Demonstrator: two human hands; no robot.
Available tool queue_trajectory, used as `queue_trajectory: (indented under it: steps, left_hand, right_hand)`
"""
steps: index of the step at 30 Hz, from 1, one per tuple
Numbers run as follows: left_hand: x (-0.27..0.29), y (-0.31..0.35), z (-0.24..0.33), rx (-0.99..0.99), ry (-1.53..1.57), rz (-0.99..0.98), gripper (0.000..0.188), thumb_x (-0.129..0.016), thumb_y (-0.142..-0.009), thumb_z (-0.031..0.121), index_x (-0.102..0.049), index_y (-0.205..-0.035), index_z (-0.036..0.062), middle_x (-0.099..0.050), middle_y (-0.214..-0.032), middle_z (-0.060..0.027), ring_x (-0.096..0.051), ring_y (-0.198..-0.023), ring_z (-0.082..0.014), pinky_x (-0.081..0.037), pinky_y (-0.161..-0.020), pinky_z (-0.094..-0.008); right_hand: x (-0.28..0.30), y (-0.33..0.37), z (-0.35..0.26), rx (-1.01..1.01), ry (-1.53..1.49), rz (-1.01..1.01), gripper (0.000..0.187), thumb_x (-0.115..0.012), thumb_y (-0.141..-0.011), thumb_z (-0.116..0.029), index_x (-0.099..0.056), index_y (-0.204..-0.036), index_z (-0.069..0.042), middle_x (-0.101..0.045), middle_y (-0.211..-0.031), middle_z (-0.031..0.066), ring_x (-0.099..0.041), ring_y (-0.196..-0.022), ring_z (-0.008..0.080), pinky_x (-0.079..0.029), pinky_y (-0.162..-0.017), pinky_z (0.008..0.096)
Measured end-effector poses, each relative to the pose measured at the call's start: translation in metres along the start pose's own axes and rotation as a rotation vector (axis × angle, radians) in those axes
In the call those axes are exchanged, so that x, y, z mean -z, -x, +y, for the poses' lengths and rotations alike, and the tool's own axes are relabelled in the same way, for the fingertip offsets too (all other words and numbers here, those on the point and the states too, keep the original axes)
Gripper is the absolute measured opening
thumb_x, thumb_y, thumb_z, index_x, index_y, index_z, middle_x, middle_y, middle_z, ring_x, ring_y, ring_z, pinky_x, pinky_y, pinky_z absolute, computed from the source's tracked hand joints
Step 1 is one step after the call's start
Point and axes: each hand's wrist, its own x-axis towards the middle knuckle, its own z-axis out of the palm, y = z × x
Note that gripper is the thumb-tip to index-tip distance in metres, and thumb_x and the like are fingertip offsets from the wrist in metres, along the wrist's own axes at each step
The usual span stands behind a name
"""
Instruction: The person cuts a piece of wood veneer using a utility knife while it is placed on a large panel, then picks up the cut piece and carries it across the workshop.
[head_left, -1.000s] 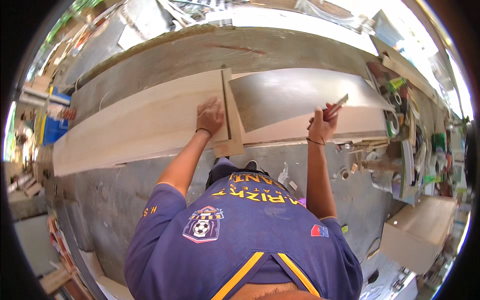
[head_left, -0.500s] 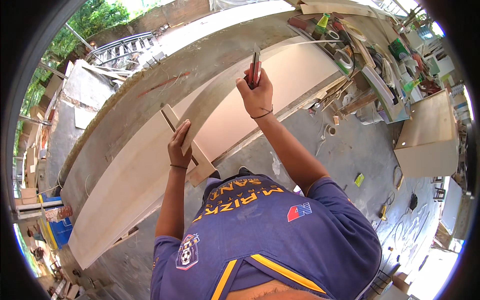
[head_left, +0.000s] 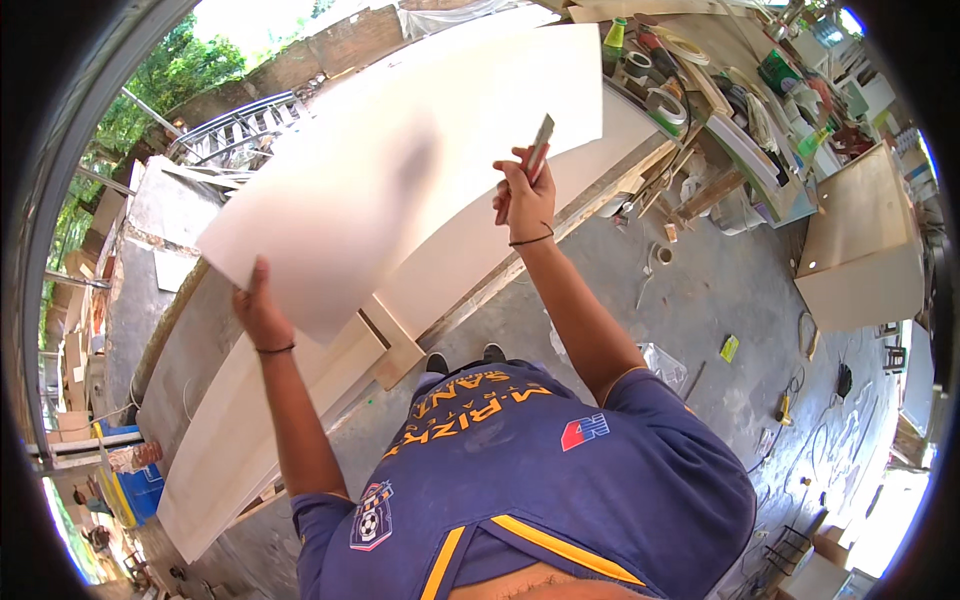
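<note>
A large thin white sheet (head_left: pixel 330 190) is raised off the bench and bends in a broad curve. My left hand (head_left: pixel 262 315) grips its near left corner, thumb on the upper face and fingers hidden underneath. In my right hand (head_left: pixel 525 210) is a red utility knife (head_left: pixel 538 158), its blade pointing up and away, in front of the sheet. A shadow falls across the sheet's middle. Below lies a long pale board (head_left: pixel 225 430) on the bench, with a wooden straightedge with a crosspiece (head_left: pixel 392 340) resting across it, partly hidden by the sheet.
Tape rolls (head_left: pixel 665 103), a green bottle (head_left: pixel 614 36) and other tools crowd the bench's far right end. A wooden cabinet (head_left: pixel 860 245) stands on the right. Cords and a yellow-handled tool (head_left: pixel 785 408) lie on the concrete floor (head_left: pixel 690 300). A blue container (head_left: pixel 145 490) is at the left.
The white sheet has come up off the bench and now covers much of its far side. My left hand has moved left with its edge. The knife in my right hand has tilted rightward.
</note>
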Motion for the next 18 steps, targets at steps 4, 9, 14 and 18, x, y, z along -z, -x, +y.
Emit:
queue_trajectory:
  steps: [4,9,14,18]
  left_hand:
    - [0.028,0.006,0.036,-0.016,0.130,-0.020,0.033,-0.060,-0.088,0.018,-0.057,-0.111,-0.0064,-0.061,-0.106,-0.0094,-0.057,-0.094,-0.0153,-0.046,-0.080,-0.0288]
    - [0.111,0.040,0.061,-0.055,0.075,0.183,0.032,-0.061,-0.087,0.016,-0.057,-0.113,-0.0025,-0.060,-0.108,-0.0037,-0.055,-0.098,-0.0125,-0.042,-0.085,-0.0286]
    - [0.147,0.081,0.091,-0.094,-0.019,0.287,0.027,-0.064,-0.085,0.018,-0.061,-0.106,0.0011,-0.062,-0.100,-0.0001,-0.054,-0.093,-0.0082,-0.041,-0.083,-0.0250]
    - [0.204,0.167,0.116,-0.075,-0.013,0.474,0.023,-0.065,-0.084,0.015,-0.063,-0.102,0.0010,-0.065,-0.096,-0.0023,-0.059,-0.086,-0.0102,-0.047,-0.078,-0.0267]
  right_hand:
    - [0.050,-0.007,0.033,-0.230,-0.015,0.208,0.032,-0.060,-0.082,-0.012,-0.048,-0.112,-0.008,-0.060,-0.094,0.0088,-0.049,-0.060,0.0104,-0.043,-0.045,0.0264]
    - [0.046,0.016,0.067,-0.441,-0.029,0.109,0.034,-0.064,-0.079,-0.012,-0.047,-0.109,-0.012,-0.058,-0.089,0.0052,-0.049,-0.061,0.0119,-0.039,-0.043,0.0230]
    - [0.026,0.015,0.094,-0.553,0.008,-0.075,0.029,-0.057,-0.086,-0.016,-0.045,-0.113,-0.014,-0.061,-0.098,0.0099,-0.049,-0.064,0.0114,-0.040,-0.045,0.0243]
    - [-0.028,0.047,0.114,-0.677,0.080,-0.206,0.024,-0.054,-0.087,-0.015,-0.044,-0.109,-0.015,-0.059,-0.101,0.0104,-0.045,-0.060,0.0098,-0.037,-0.044,0.0214]
